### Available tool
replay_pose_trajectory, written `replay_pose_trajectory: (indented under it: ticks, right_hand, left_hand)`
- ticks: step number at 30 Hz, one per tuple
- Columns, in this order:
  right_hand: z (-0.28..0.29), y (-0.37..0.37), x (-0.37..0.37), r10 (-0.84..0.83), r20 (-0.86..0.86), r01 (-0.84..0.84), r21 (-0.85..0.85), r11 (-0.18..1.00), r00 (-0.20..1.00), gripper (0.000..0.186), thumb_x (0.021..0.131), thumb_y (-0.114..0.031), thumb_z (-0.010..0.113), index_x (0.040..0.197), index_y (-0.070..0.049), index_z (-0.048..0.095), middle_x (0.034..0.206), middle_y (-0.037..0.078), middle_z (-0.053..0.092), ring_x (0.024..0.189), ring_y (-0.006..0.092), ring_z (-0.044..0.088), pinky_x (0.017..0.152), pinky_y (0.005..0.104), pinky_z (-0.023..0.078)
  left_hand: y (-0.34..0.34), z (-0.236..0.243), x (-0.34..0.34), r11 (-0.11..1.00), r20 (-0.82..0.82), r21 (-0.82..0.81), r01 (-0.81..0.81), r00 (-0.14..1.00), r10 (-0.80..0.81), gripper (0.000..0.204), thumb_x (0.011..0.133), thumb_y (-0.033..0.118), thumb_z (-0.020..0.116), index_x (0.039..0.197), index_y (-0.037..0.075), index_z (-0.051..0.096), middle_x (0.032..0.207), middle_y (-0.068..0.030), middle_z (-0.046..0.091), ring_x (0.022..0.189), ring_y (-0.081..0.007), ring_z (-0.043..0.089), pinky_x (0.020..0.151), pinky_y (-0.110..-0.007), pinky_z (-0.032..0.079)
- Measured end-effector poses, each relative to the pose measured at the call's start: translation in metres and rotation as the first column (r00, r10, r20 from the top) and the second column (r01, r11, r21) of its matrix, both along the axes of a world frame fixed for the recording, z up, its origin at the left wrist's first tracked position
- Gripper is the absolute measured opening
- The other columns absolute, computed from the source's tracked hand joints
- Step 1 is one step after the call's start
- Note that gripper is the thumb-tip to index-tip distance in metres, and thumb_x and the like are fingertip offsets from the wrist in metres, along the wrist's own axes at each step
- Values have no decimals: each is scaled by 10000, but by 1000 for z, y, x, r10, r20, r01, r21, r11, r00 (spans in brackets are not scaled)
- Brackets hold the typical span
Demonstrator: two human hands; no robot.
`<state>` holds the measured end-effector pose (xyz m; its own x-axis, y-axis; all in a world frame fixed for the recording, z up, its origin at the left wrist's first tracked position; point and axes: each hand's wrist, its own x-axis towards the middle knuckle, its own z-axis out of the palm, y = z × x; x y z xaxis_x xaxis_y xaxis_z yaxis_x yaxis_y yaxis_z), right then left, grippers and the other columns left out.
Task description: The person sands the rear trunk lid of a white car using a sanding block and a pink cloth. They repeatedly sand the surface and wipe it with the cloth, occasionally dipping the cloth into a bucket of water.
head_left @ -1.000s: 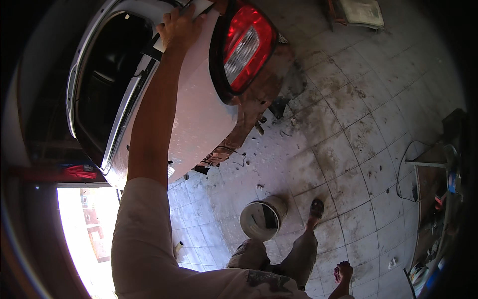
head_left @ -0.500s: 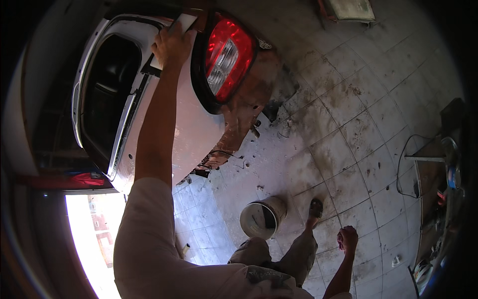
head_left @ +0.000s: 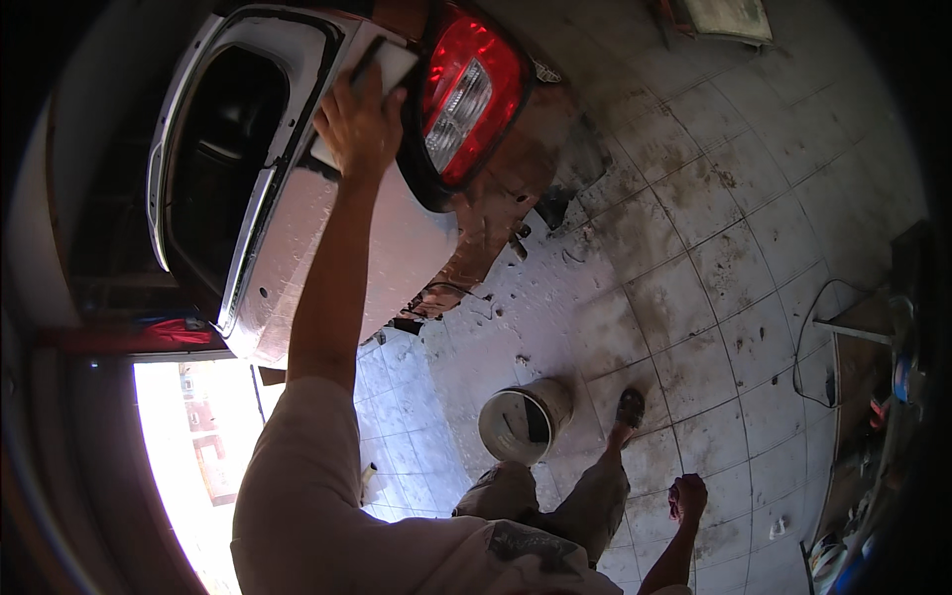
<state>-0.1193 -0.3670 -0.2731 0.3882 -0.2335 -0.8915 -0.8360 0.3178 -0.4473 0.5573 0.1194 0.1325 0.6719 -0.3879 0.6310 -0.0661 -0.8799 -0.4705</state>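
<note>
My left arm reaches far up to the rear corner of a car. There my left hand (head_left: 362, 124) presses a long, flat, pale sanding block (head_left: 397, 64) on the body panel (head_left: 412, 223), between the rear window opening and the red tail light (head_left: 496, 84). Parts of the block stick out beyond the fingers at both ends. The panel is dull and whitish. Low at my right side, my right hand (head_left: 692, 496) is closed around a small crumpled dark-red cloth (head_left: 674, 503), partly hidden by the fingers.
A bucket (head_left: 561, 399) with something dark inside stands on the tiled floor by my legs. The reddish-brown bumper area (head_left: 496, 223) has a ragged lower edge with loose wires. At the right is a cluttered stand (head_left: 855, 332) with a cable loop. A bright doorway (head_left: 188, 446) opens at lower left.
My left hand and the block have shifted slightly right and down on the panel, closer to the tail light. My right hand still holds the cloth low.
</note>
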Motion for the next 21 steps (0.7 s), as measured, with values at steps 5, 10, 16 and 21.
replay_pose_trajectory:
  ticks: [5, 10, 16, 21]
  right_hand:
    - [-10, 10, 10, 119, 74, -122, 35, 992, 990, 82, 893, -41, 739, 850, -57, 671, 638, 64, 657, 465, 141, 593, 428, 325, 474]
    - [-7, -5, 50, 505, 164, -457, -260, 851, 847, 134, 904, -63, 713, 795, -57, 636, 622, 55, 638, 464, 133, 587, 426, 319, 454]
    - [11, 5, 49, 136, 73, -135, -6, 991, 988, 111, 904, -58, 716, 814, -51, 651, 614, 56, 638, 468, 132, 589, 429, 319, 459]
    - [8, 11, 65, 375, 31, -372, -74, 925, 926, 73, 886, -61, 725, 834, -40, 679, 626, 67, 669, 466, 141, 612, 446, 336, 493]
  left_hand:
    - [23, -7, -28, 998, -16, 69, -10, 1000, 11, 578, 962, 559, 753, 1466, 284, 686, 1557, -127, 504, 1403, -371, 490, 1086, -631, 374]
    - [4, 65, 75, 992, -11, 47, -118, 993, 119, 527, 1032, 586, 643, 1470, 292, 667, 1505, -160, 596, 1409, -401, 524, 1096, -628, 417]
    - [38, -25, -77, 987, -8, 152, 50, 999, -49, 654, 997, 476, 748, 1564, 191, 588, 1572, -222, 472, 1421, -420, 443, 1083, -626, 353]
    - [4, 59, 48, 995, -24, 58, -85, 996, 86, 516, 1026, 530, 669, 1468, 265, 658, 1424, -182, 638, 1325, -406, 585, 1028, -651, 438]
